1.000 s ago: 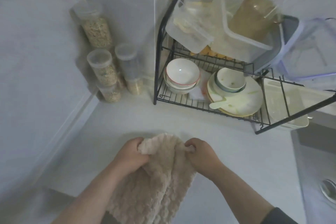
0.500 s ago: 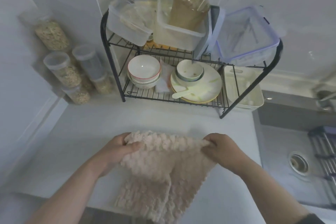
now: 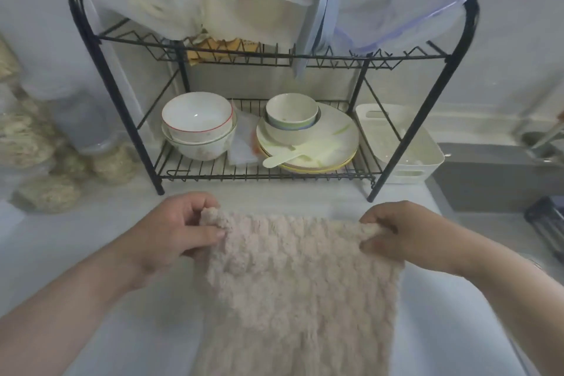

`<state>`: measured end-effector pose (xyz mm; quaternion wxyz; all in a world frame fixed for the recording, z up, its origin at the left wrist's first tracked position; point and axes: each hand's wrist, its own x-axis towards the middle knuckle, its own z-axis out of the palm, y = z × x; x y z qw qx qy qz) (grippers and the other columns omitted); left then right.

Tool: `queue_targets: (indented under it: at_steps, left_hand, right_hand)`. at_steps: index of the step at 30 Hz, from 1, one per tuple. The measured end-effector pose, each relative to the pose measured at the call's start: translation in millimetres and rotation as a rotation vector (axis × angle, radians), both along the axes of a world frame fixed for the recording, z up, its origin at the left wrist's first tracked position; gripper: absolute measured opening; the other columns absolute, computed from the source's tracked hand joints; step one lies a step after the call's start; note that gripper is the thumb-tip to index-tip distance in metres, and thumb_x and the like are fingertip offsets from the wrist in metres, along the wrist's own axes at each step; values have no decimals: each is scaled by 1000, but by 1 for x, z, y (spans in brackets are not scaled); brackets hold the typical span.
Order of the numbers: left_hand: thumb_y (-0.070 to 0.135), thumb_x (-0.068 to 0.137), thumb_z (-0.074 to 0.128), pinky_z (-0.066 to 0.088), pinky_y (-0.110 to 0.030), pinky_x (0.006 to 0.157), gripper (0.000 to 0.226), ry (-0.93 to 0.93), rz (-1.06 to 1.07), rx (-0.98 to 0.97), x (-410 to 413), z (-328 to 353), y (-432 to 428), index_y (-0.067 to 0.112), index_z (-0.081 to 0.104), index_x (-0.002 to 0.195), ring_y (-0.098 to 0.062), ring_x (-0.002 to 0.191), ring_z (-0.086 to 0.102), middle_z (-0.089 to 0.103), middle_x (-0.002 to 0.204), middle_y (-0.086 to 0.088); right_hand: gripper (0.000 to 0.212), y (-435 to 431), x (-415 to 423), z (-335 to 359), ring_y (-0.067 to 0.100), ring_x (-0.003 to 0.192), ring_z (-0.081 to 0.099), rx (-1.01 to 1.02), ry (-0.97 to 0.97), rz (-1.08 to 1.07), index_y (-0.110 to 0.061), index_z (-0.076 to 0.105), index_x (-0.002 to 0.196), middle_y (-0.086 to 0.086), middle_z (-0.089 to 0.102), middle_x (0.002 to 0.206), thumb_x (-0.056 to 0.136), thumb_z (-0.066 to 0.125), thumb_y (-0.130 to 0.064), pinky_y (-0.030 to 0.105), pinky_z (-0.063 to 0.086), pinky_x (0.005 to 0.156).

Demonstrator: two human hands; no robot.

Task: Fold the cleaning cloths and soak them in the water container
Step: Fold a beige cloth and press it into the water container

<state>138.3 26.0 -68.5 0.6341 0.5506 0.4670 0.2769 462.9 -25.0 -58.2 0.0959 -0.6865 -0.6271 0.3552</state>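
far left, against the wall, stood a cluster of clear plastic jars filled with pale flakes (image 3: 27,143), blurred at the frame's edge. they sat on the pale grey counter (image 3: 67,238), which ran across the view toward me.

next came the black two-tier wire rack (image 3: 213,175). its top shelf carried a clear plastic tub (image 3: 143,0), a translucent white box (image 3: 256,9) and, further right, a clear container with a violet rim (image 3: 396,15), tilted. on the lower shelf, at the left, a stack of white bowls with a thin red rim (image 3: 198,122) sat upright.

in front of the rack, the person's left hand (image 3: 174,229) pinched the upper left corner of the beige fluffy cleaning cloth (image 3: 293,290), thumb on the near face and curled fingers behind it. the cloth was stretched flat between both hands over the near part of the counter, its top edge level and the rest hanging toward the bottom of the frame. i could not tell whether its lower part touched the counter.

behind it on the lower shelf lay a stack of cream plates (image 3: 332,137) with a small cream bowl (image 3: 291,116) on top and a pale plastic spoon (image 3: 283,159) resting on the plates' front edge.

the right hand (image 3: 412,232) pinched the cloth's upper right corner, fingers curled round a bunched tuft of it.

just beside the rack's right leg sat a white plastic basket with a slot handle (image 3: 427,159), and at the far right the grey sink (image 3: 488,177).
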Motion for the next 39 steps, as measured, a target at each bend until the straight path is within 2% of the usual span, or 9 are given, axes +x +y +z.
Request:
queue_targets:
  at_steps: [4, 13, 18, 23, 27, 31, 34, 37, 39]
  left_hand:
    - [-3, 75, 73, 49, -24, 53, 22, 193, -6, 189, 3, -14, 25, 8, 61, 89, -11, 60, 61, 68, 67, -1]
    - [-2, 86, 62, 46, -23, 41, 16, 368, 75, 458, 4, -39, 32, 14, 61, 85, -11, 48, 59, 67, 62, -1]
    - [28, 82, 71, 49, -33, 90, 51, 698, 150, 704, -2, -52, 13, 21, 51, 128, -19, 105, 61, 60, 123, -1]
    - [49, 71, 75, 25, -12, 103, 70, 969, -480, 746, -25, -48, -42, 41, 47, 134, 8, 125, 36, 35, 138, 29]
    - [90, 36, 49, 18, -13, 111, 115, 1120, -679, 711, -34, -55, -58, 45, 34, 140, 11, 133, 23, 23, 140, 37]
    - [79, 59, 56, 41, -19, 97, 57, 1056, -597, 745, -29, -47, -48, 43, 60, 103, 9, 106, 50, 51, 110, 32]
    - [47, 91, 51, 35, -23, 103, 39, 1081, -358, 848, -16, -47, -4, 28, 56, 124, -8, 123, 47, 52, 129, 14]
    - [34, 95, 48, 38, -30, 102, 36, 1211, -341, 783, -4, -56, 34, 16, 52, 126, -19, 122, 48, 51, 133, 0]
    - [32, 90, 52, 47, -35, 85, 15, 1234, -351, 791, -3, -65, 50, 19, 56, 95, -19, 94, 58, 59, 106, -2]
  right_hand:
    - [13, 11, 4, -19, 17, 80, 65, 89, 1, -34, -29, 66, 89, 0, 69, 89, 80, 72, -21, 35, 54, 79]
    - [15, 2, -4, -66, 25, 82, 63, 474, -171, -203, -17, 63, 97, 4, 67, 93, 93, 49, -16, 30, 50, 65]
    - [56, -29, -23, -79, 24, 127, 43, 513, -445, -136, -19, 35, 143, 3, 40, 143, 93, 55, -32, 31, 37, 99]
    - [62, -88, -48, -66, 10, 116, 51, 273, -388, 235, -28, 50, 126, -19, 52, 125, 75, 66, -60, 24, 40, 98]
    - [92, -91, -45, -65, 6, 138, 28, 168, -442, 346, -31, 26, 148, -23, 23, 152, 73, 71, -58, 21, 24, 110]
    - [81, -77, -36, -56, 1, 138, 29, 88, -363, 376, -39, 35, 143, -22, 30, 152, 73, 74, -52, 21, 24, 111]
    - [46, -45, -34, -46, 3, 116, 52, 311, -248, 149, -33, 55, 130, -12, 55, 134, 87, 63, -43, 20, 37, 98]
    - [39, -3, -32, -50, 22, 123, 50, 384, -435, 5, -12, 55, 132, 4, 53, 137, 98, 46, -29, 28, 37, 101]
    - [34, 15, -33, -61, 30, 118, 51, 300, -545, 48, -3, 57, 121, 12, 56, 129, 98, 43, -24, 36, 42, 96]
